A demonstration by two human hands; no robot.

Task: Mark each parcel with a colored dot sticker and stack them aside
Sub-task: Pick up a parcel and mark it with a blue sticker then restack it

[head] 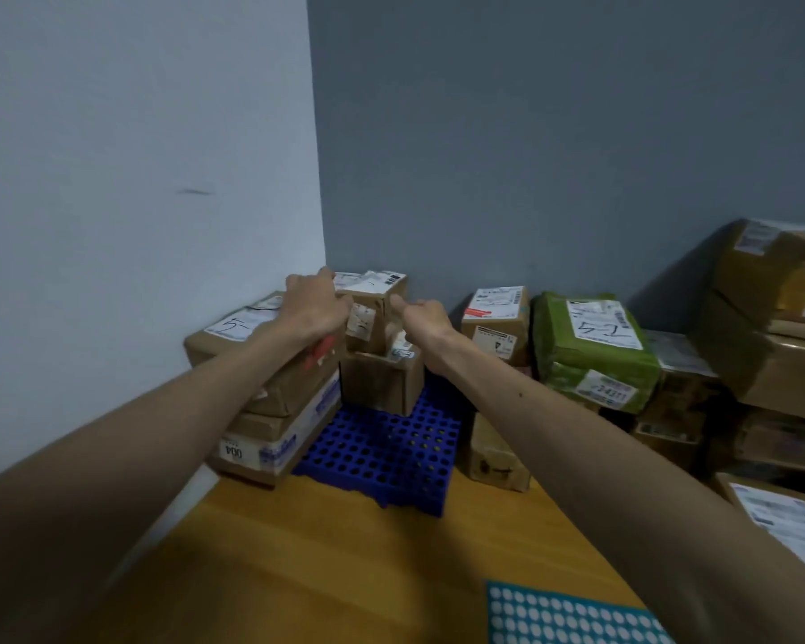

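1. The left hand [314, 304] lies over the top left edge of a small box [377, 302]. Its fingers are curled round that edge and clamped on it.
2. The right hand [421, 316] comes at the same box from the other side. Its fingers are bunched together, with the tips at the box's right edge. I cannot tell whether they grip it or only touch it.
3. The small box sits between the two sets of fingers, on top of a short stack in the corner of the walls. It has a white shipping label on top, with print too blurred to read, and a torn label on the front.
4. Just below the fingers, a plain brown box [384, 381] carries the small one. It stands on a blue grid mat [391, 450].
5. Left of and below the left fingers is a two-box stack. The upper box [270, 360] has a white label with a handwritten mark like "5". The bottom box [275, 450] has a label reading "004".
6. Right of the right fingers stands a box with a red strip [496, 323] on its label. Beyond it is a green parcel [596, 360] with handwriting I cannot make out and a lower label reading "34311".
7. Further right, large brown boxes [781, 318] are piled up, their labels blurred.
8. Well short of both hands, a teal sticker sheet [568, 615] with rows of white dots lies on the wooden surface [321, 550].
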